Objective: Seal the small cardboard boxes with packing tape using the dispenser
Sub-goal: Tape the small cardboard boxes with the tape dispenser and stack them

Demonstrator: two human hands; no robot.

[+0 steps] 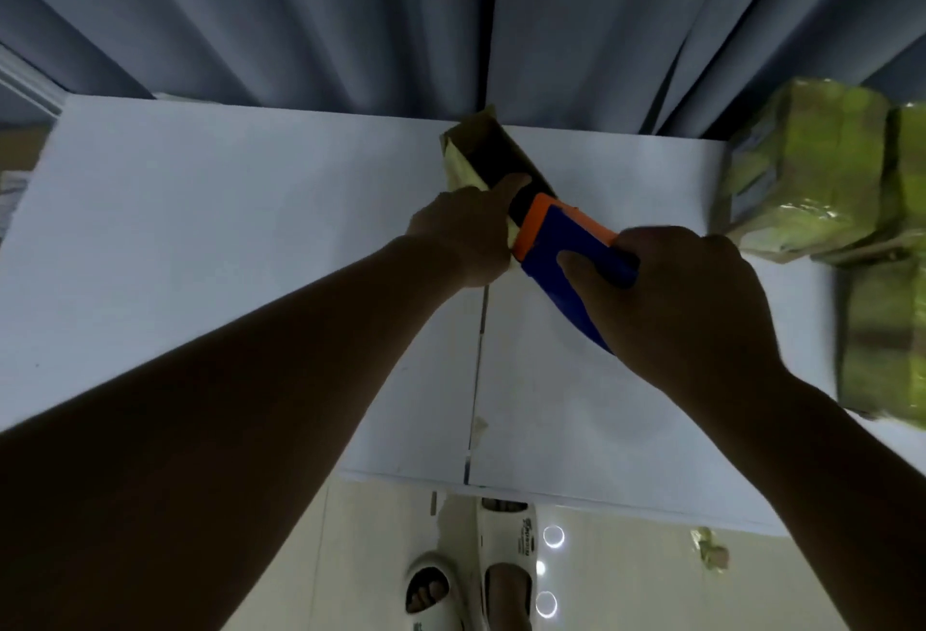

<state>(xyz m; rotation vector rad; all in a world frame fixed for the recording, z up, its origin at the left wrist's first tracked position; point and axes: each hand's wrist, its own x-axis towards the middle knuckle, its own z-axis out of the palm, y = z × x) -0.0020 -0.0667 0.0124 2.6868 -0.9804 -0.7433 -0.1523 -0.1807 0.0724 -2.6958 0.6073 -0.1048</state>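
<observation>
A small cardboard box (468, 144) stands near the far edge of the white table (200, 229), its top in dark shadow. My left hand (466, 234) holds the box's near side, with one finger stretched over its top. My right hand (686, 300) grips the blue handle of the tape dispenser (566, 250). The dispenser's orange front end lies against the near end of the box top. How the tape lies on the box is too dark to tell.
A stack of taped cardboard boxes (842, 179) fills the table's right side, with more (882, 345) nearer me. Grey curtains (351, 19) hang right behind the table. Below the near table edge are a tiled floor, white slippers (501, 555) and a scrap (709, 548).
</observation>
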